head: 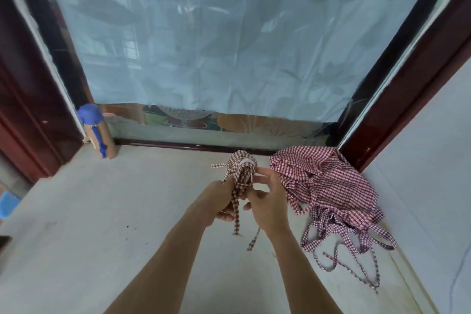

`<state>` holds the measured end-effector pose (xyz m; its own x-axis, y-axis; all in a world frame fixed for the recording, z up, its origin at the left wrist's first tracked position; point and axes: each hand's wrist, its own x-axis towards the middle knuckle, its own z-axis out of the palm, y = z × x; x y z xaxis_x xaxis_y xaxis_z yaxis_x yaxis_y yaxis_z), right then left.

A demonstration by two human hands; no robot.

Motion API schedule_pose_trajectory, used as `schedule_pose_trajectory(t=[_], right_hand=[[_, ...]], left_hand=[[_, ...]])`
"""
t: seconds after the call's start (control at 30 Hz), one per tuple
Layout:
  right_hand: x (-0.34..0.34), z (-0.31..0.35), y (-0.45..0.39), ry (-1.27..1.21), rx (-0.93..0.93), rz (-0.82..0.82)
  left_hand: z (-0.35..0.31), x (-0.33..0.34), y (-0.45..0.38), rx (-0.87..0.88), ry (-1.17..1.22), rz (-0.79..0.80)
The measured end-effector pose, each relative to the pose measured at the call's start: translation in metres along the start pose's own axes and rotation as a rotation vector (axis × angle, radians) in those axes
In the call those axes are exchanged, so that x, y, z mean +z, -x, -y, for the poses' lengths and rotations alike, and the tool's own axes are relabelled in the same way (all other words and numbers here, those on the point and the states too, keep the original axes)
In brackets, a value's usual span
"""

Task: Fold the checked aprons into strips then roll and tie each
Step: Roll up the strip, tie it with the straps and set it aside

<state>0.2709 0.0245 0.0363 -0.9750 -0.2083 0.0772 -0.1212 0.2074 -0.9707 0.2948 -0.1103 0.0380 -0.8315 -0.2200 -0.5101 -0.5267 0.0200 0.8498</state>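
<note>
Both hands grip it: left hand (224, 201), right hand (265, 199) pinch the rolled red-checked apron's (242, 163) ties.

bare sill (102, 211) open leftward, apron heap (326, 186) (straps trailing) crowding right, cardboard tube (102, 140) far-left corner

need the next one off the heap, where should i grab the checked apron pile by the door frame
Take the apron pile by its bunched body, from its near-left edge beside the right hand. The long ties trail loose toward you and would only drag and tangle.
</note>
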Motion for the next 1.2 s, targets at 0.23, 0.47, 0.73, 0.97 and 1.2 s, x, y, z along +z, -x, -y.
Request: schedule_pose_trajectory(t=[0.23, 0.47, 0.73, 0.97, 1.2], right_hand=[[-0.003, -0.008, -0.011, 0.048, -0.124, 0.048], [-0.021, -0.003, -0.026, 0.362, -0.32, 0.257], [-0.039, 0.008, -0.037, 0.529, -0.518, 0.326], [-0.05, 0.01, -0.029, 0.543, -0.484, 0.397], [-0.058, 0.017, -0.016, 1.048, -0.579, 0.676]], left_hand=[[0.008, -0.002, 0.003, 0.041, 0.114, 0.199], [0.009, -0.023, 0.002, 0.068, -0.043, 0.27], [-0.002, -0.052, 0.005, 0.028, -0.101, 0.489], [-0.002, -0.082, -0.004, 0.015, 0.123, 0.67], [0.001, -0.095, -0.007, 0.041, 0.271, 0.799]])
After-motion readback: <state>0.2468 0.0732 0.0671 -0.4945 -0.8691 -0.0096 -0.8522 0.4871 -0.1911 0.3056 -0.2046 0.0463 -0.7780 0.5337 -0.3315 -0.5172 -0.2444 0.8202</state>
